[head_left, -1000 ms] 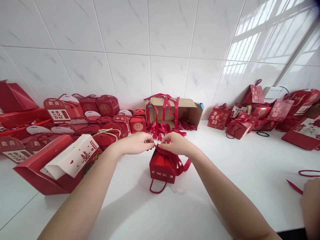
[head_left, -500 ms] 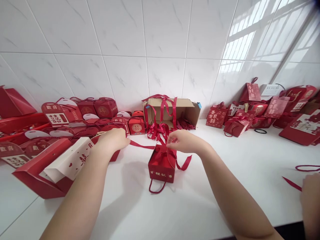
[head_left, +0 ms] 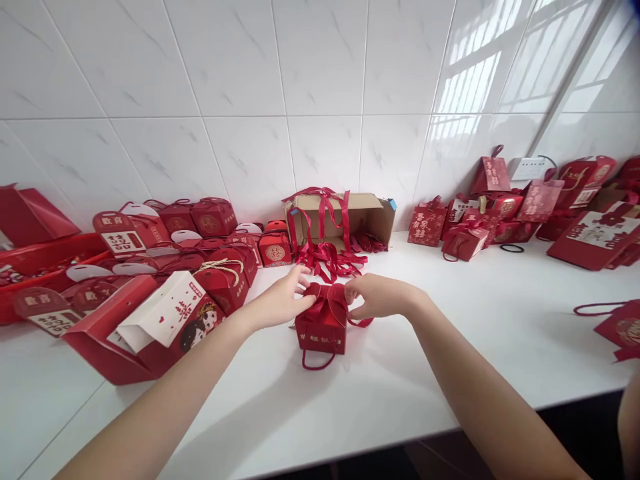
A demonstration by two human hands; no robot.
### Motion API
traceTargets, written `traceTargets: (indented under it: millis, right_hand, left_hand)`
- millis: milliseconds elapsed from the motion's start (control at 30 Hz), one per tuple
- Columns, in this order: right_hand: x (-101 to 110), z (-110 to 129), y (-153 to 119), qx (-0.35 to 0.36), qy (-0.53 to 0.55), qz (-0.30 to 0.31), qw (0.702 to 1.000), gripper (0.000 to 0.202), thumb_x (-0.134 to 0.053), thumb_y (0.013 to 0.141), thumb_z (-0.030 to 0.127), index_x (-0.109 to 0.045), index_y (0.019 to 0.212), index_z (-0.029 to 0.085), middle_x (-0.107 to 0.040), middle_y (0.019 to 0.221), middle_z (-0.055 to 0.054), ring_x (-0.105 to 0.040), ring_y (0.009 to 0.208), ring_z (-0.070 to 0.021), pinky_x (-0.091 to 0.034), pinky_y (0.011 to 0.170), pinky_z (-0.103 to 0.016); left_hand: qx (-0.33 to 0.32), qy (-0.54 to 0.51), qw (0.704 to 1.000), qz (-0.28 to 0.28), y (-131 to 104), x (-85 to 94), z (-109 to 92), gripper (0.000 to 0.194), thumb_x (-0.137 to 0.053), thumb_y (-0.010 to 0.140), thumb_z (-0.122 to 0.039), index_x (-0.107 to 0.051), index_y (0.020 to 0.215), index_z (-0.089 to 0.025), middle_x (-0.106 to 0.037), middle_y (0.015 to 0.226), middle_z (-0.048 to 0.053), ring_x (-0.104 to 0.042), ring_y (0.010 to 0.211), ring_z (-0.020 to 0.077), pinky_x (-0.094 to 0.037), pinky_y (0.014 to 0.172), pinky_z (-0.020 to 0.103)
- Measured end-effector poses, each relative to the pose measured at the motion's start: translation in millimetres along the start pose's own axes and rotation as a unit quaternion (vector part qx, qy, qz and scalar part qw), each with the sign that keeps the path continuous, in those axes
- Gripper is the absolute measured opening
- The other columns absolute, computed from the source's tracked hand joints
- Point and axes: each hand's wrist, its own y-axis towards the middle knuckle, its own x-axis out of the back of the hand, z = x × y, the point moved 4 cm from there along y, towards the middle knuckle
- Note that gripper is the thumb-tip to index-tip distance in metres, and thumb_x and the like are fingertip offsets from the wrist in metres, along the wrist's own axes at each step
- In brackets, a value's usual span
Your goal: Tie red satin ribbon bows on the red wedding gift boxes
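Observation:
A small red gift box (head_left: 323, 335) with gold characters on its front stands on the white table, its dark red cord handle (head_left: 319, 365) hanging down in front. Red ribbon (head_left: 327, 310) lies across its top, and one end sticks out on the right. My left hand (head_left: 290, 297) is at the box's upper left, fingers spread near the ribbon, with nothing visibly gripped. At the upper right edge, my right hand (head_left: 373, 295) has its fingers curled at the ribbon; the fingertips are partly hidden.
Behind the box sits an open cardboard carton (head_left: 373, 223) draped with ribbons. Many red boxes crowd the left, with a red and white box (head_left: 160, 313) in front. More gift boxes (head_left: 465, 240) stand at right. Another person's arm (head_left: 629, 427) shows at the right edge.
My left hand has moved right, from the stretched ribbon to the box, and its fingers have opened. The ribbon is no longer pulled out to the left. The other person's hand has moved down.

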Motion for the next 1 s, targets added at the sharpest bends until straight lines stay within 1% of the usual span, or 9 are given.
traceTargets:
  millis: [167, 267, 433, 533, 633, 700, 767, 867, 1000]
  right_hand:
    - [-18.2, -2.6, -15.2, 0.074, 0.064, 0.045, 0.994, 0.010, -0.062, 0.069, 0.022, -0.060, 0.078, 0.020, -0.067, 0.089, -0.003, -0.060, 0.080, -0.0190, -0.045, 0.063, -0.027]
    - [-34.2, -7.6, -18.1, 0.102, 0.149, 0.027, 0.983, 0.005, -0.055, 0.071, 0.017, -0.054, 0.076, 0.019, -0.065, 0.082, -0.001, -0.060, 0.075, -0.0150, -0.047, 0.065, -0.026]
    - [-49.3, -25.4, -21.3, 0.055, 0.226, -0.012, 0.973, 0.015, -0.049, 0.070, 0.014, -0.058, 0.081, 0.018, -0.062, 0.075, -0.001, -0.059, 0.070, -0.0136, -0.048, 0.067, -0.027]
    - [-43.7, -35.3, -25.3, 0.005, 0.230, -0.066, 0.971, 0.017, -0.047, 0.069, 0.016, -0.062, 0.076, 0.017, -0.065, 0.079, -0.003, -0.059, 0.073, -0.0154, -0.047, 0.070, -0.028]
    - [-37.9, -43.0, -28.4, -0.016, 0.323, -0.105, 0.940, 0.014, -0.044, 0.070, 0.018, -0.058, 0.069, 0.017, -0.065, 0.079, -0.004, -0.059, 0.074, -0.0159, -0.045, 0.070, -0.028]
    - [-37.9, -46.7, -28.6, -0.016, 0.415, -0.096, 0.905, 0.012, -0.041, 0.070, 0.019, -0.051, 0.063, 0.018, -0.057, 0.065, -0.001, -0.053, 0.061, -0.0134, -0.041, 0.059, -0.027]
    - [-37.9, -48.9, -28.4, -0.021, 0.465, -0.080, 0.881, 0.013, -0.039, 0.070, 0.020, -0.047, 0.060, 0.018, -0.040, 0.052, 0.004, -0.037, 0.045, -0.0093, -0.030, 0.047, -0.025]
    - [-31.5, -46.9, -31.0, -0.024, 0.421, -0.093, 0.902, 0.018, -0.042, 0.078, 0.027, -0.053, 0.067, 0.017, -0.028, 0.051, 0.006, -0.025, 0.045, -0.0084, -0.019, 0.045, -0.024]
    - [-20.7, -37.4, -40.0, -0.008, 0.246, -0.150, 0.958, 0.032, -0.048, 0.083, 0.048, -0.057, 0.073, 0.018, -0.045, 0.060, 0.002, -0.036, 0.055, -0.0116, -0.029, 0.051, -0.026]
  left_hand:
    - [0.008, -0.036, 0.996, -0.075, -25.5, -6.3, 16.7, 0.044, -0.055, 0.079, -0.047, -0.042, 0.113, -0.022, -0.052, 0.112, 0.008, -0.052, 0.108, 0.0228, -0.045, 0.084, 0.035]
    - [0.018, -0.049, 0.992, -0.112, -29.5, -15.3, 30.4, 0.033, -0.056, 0.078, -0.047, -0.043, 0.094, -0.021, -0.052, 0.092, 0.002, -0.053, 0.087, 0.0181, -0.043, 0.071, 0.029]
    - [0.057, -0.193, 0.979, -0.016, -30.5, -25.0, 43.5, 0.033, -0.057, 0.078, -0.048, -0.044, 0.076, -0.018, -0.046, 0.070, -0.004, -0.044, 0.063, 0.0113, -0.035, 0.060, 0.025]
    - [0.055, -0.258, 0.964, 0.018, -34.0, -16.5, 43.4, 0.028, -0.061, 0.077, -0.041, -0.048, 0.074, -0.016, -0.048, 0.068, -0.003, -0.044, 0.060, 0.0095, -0.035, 0.060, 0.024]
    - [0.059, -0.289, 0.955, -0.018, -37.0, -1.3, 46.0, 0.026, -0.063, 0.076, -0.035, -0.045, 0.069, -0.016, -0.044, 0.061, -0.005, -0.038, 0.052, 0.0069, -0.029, 0.051, 0.021]
    - [0.062, -0.294, 0.953, -0.049, -38.8, 9.0, 47.4, 0.027, -0.063, 0.074, -0.033, -0.044, 0.067, -0.016, -0.039, 0.058, -0.006, -0.028, 0.047, 0.0050, -0.018, 0.045, 0.020]
    - [0.058, -0.288, 0.953, -0.071, -40.9, 18.3, 46.2, 0.027, -0.065, 0.072, -0.034, -0.044, 0.068, -0.016, -0.036, 0.057, -0.007, -0.022, 0.046, 0.0044, -0.012, 0.044, 0.020]
    - [0.049, -0.263, 0.959, -0.095, -44.2, 29.5, 41.5, 0.032, -0.067, 0.071, -0.038, -0.042, 0.066, -0.017, -0.033, 0.056, -0.007, -0.019, 0.047, 0.0047, -0.010, 0.044, 0.021]
    - [0.066, -0.210, 0.969, -0.113, -47.1, 33.5, 42.6, 0.041, -0.066, 0.071, -0.048, -0.039, 0.063, -0.018, -0.029, 0.055, -0.007, -0.019, 0.047, 0.0056, -0.012, 0.045, 0.021]
